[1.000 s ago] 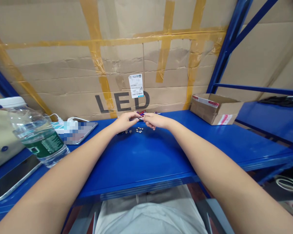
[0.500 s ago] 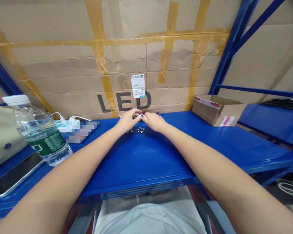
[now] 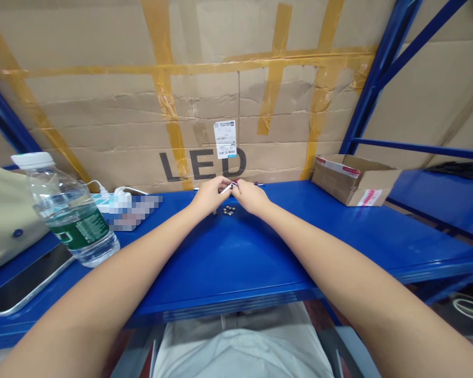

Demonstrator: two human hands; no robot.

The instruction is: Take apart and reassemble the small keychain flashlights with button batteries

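Observation:
My left hand [image 3: 209,195] and my right hand [image 3: 250,197] meet at the fingertips above the back of a blue steel shelf [image 3: 228,262]. Between them, a small red and silver part [image 3: 233,184] is pinched, partly hidden by my fingers; its exact kind is too small to tell. Just below my right hand, a little cluster of small metal pieces [image 3: 228,210] lies on the shelf. Another small dark piece [image 3: 215,212] sits just under my left hand. A thin item [image 3: 256,184] lies beyond my right fingers.
A plastic water bottle [image 3: 73,212] stands at the left, beside a white power strip [image 3: 102,202] and a pixelated flat item [image 3: 134,212]. An open cardboard box [image 3: 355,181] sits at the right. A taped cardboard sheet [image 3: 205,105] forms the back.
My hands have come closer together, with the fingertips now meeting over the small part. The whole view has drifted slightly, and the shelf items sit a little further right.

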